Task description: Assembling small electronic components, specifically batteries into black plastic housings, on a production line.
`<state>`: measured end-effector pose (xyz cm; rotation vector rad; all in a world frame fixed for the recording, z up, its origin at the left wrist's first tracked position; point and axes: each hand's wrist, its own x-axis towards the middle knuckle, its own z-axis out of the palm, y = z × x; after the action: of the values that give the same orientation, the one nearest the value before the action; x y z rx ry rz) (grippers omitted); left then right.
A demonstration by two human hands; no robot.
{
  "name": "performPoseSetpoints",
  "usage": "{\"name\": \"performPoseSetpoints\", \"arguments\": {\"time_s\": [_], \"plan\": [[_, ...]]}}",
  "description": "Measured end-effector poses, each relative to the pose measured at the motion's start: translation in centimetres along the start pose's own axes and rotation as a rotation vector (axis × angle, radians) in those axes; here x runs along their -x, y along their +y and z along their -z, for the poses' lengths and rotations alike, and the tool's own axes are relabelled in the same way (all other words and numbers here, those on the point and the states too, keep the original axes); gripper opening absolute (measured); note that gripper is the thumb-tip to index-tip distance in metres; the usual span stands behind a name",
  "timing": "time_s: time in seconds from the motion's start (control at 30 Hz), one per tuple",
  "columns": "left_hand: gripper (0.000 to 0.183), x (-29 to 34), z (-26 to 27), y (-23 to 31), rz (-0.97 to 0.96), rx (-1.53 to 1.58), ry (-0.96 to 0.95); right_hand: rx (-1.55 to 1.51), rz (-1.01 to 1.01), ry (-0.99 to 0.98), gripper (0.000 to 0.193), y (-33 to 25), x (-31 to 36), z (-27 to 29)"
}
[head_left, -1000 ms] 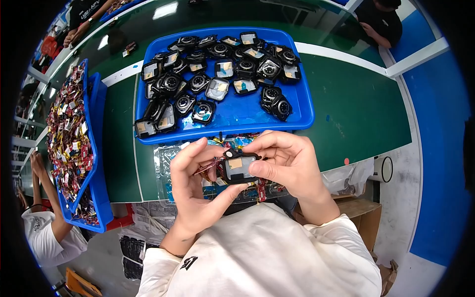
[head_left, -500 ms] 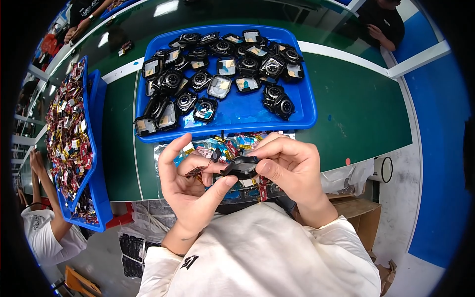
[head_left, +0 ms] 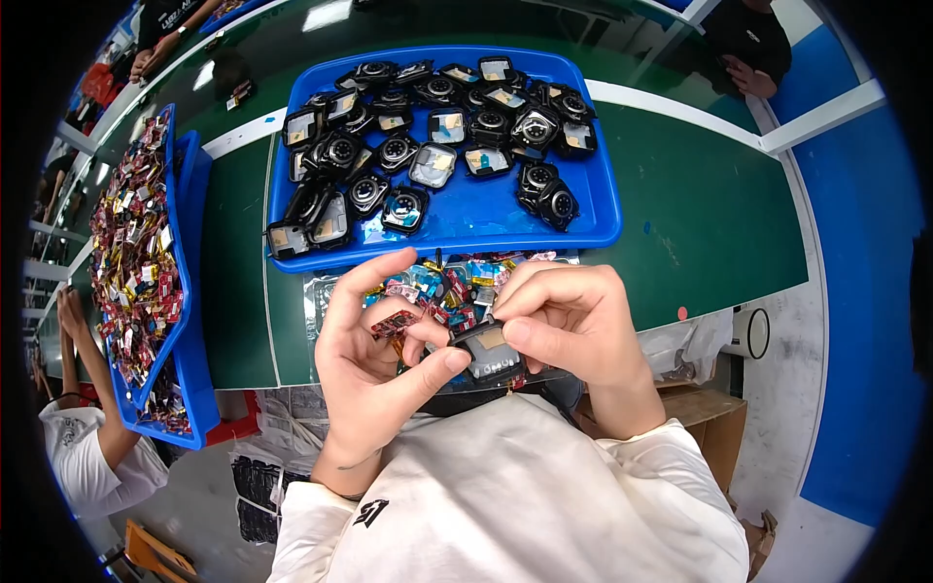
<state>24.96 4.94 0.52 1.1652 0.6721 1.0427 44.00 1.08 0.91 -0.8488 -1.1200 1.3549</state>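
Green bench (head_left: 709,233): carries the blue tray (head_left: 466,219).
Left hand (head_left: 374,379): nearside of tray; grip pinched on the watch case's (head_left: 486,352) left edge.
Right hand (head_left: 583,335): nearside of tray; grip pinched at upper edge, likely leaving the face clear.
Watch case: nearside of tray, between hands.
Red circuit strip (head_left: 394,325): nearside of tray, among left fingers, apparently freeing the thumb.

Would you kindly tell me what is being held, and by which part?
The left grip holds a black watch casing by its left edge, the right grip by its upper right corner. A small red piece sits in the left grip.
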Motion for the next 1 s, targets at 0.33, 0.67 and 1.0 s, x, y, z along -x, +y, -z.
{"name": "performPoseSetpoints", "arguments": {"time_s": [0.33,0.67,1.0], "plan": [[0.054,0.1,-0.3,-0.3,-0.082,-0.021,0.088,-0.147,-0.02,0.139,0.013,1.7,0.4,-1.1],[0.053,0.9,-0.4,-0.9,-0.173,-0.098,0.112,-0.086,0.136,0.301,0.01,2.1,0.4,-1.9],[0.056,0.9,0.1,-1.1,-0.219,-0.226,0.086,0.282,0.265,0.201,0.012,1.6,0.2,-0.8]]}}
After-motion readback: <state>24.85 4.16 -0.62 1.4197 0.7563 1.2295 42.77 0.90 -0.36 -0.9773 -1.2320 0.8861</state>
